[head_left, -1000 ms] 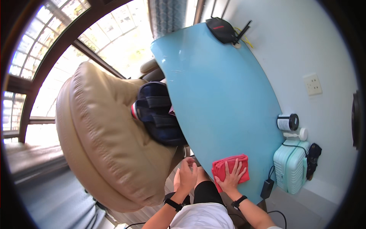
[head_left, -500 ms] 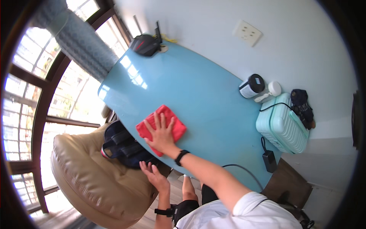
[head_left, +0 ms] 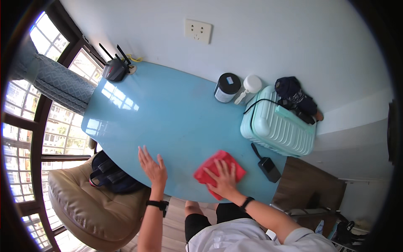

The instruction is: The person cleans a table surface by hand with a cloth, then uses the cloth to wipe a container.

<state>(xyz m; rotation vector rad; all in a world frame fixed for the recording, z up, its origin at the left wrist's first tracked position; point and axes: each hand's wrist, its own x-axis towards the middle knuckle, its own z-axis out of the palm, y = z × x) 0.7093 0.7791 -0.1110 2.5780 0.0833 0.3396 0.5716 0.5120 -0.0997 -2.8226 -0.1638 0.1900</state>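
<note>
A folded red cloth (head_left: 204, 175) lies on the light blue tabletop (head_left: 163, 113), close to the edge nearest me. My right hand (head_left: 223, 179) presses flat on the cloth with its fingers spread, wearing a black band at the wrist. To the left, my left hand (head_left: 153, 169) hovers at the table's near edge, fingers stretched out and nothing in it. Right of the cloth lies a black power adapter (head_left: 268, 169) with a short strap or cord.
Along the wall stand a black-lidded tub (head_left: 228, 87), a white handheld item (head_left: 252, 84) and a mint green case (head_left: 273, 128) with a dark folded umbrella (head_left: 296, 94). A black router (head_left: 115, 69) occupies the far left corner. A tan armchair (head_left: 92, 201) holds a dark backpack (head_left: 115, 174).
My right hand has slid the red cloth rightward across the table. My left hand has risen from beside the chair to the table edge. The whole view has turned.
</note>
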